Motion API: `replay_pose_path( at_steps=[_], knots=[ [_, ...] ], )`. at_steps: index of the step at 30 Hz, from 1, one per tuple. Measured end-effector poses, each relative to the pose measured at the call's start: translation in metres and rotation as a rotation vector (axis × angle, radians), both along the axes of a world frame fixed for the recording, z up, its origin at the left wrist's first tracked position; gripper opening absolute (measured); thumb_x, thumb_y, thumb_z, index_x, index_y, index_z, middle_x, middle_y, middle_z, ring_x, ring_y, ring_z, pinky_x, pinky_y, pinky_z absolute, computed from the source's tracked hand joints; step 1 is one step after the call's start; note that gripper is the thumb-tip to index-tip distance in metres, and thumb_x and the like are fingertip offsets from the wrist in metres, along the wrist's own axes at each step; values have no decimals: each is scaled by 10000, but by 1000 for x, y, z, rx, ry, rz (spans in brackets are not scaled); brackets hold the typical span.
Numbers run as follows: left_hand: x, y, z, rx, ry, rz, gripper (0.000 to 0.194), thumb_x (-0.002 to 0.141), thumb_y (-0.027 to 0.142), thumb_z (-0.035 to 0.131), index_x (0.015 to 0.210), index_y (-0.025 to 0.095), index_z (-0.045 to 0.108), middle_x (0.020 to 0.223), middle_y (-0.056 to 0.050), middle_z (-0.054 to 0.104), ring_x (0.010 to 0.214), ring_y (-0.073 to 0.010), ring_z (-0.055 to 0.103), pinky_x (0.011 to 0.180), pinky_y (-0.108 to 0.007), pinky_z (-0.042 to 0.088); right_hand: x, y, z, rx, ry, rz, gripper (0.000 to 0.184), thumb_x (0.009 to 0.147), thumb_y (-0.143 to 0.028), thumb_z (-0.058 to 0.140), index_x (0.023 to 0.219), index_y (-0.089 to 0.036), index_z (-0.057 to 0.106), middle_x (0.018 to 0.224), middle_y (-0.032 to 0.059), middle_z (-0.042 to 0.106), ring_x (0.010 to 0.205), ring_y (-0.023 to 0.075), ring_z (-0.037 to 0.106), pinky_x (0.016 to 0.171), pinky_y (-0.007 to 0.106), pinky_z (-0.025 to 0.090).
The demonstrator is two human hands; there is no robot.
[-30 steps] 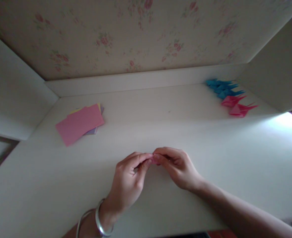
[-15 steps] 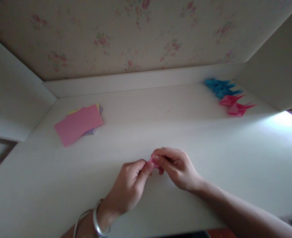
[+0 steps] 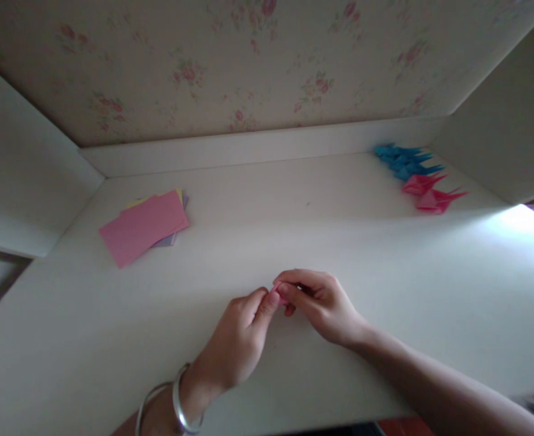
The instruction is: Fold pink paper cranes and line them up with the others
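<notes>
Between my two hands is a small piece of folded pink paper, mostly covered by the fingers. My left hand pinches its left side with thumb and bent fingers; two silver bangles circle that wrist. Thumb and forefinger of my right hand are closed on the paper's right and upper part. The thumbs almost meet over it. How the paper is folded there cannot be made out.
On the white tabletop, a stack of pink, yellow and purple paper sheets lies at left. Several blue folded paper figures and two pink ones line the far right. White panels and a floral wall enclose the surface.
Both hands stay pinched on the pink paper and have shifted only slightly; less of the paper shows between the fingers. The sheets and folded figures have not moved.
</notes>
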State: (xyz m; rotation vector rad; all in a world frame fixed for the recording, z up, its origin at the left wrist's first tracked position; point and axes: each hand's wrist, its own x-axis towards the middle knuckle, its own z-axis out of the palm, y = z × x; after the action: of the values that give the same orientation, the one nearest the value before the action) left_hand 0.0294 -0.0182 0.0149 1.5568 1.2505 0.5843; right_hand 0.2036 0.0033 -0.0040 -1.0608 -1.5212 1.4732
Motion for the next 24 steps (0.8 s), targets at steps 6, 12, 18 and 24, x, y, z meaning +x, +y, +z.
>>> replay_pose_path(
  at_steps=[6,12,18,24],
  knots=[
    [-1,1,3,16,-116,-9,388,1029,395,358,906,200,670,845,-17,669,803,-170,590,775,-245,428,2,3,5,-110,-31,86,320,936,-442,582,848,-157,697,716,18,633,610,108,576,554,208,465],
    [0,1,5,33,-95,-18,403,1025,395,370,846,189,667,789,-19,668,751,-163,594,724,-239,430,4,0,6,-24,-97,77,345,970,-430,530,820,-151,667,628,-3,580,539,90,526,498,191,416],
    [0,-2,3,43,-16,20,412,1018,417,376,783,181,617,724,-20,648,693,-164,579,673,-254,420,4,0,6,38,-134,40,331,971,-418,532,853,-148,682,627,2,576,553,95,512,500,197,400],
    [1,0,4,44,8,23,421,1015,427,379,784,179,628,669,1,593,643,-149,533,630,-250,393,3,0,5,-23,-120,44,362,961,-458,536,832,-154,685,621,1,579,543,96,516,494,199,407]
  ],
)
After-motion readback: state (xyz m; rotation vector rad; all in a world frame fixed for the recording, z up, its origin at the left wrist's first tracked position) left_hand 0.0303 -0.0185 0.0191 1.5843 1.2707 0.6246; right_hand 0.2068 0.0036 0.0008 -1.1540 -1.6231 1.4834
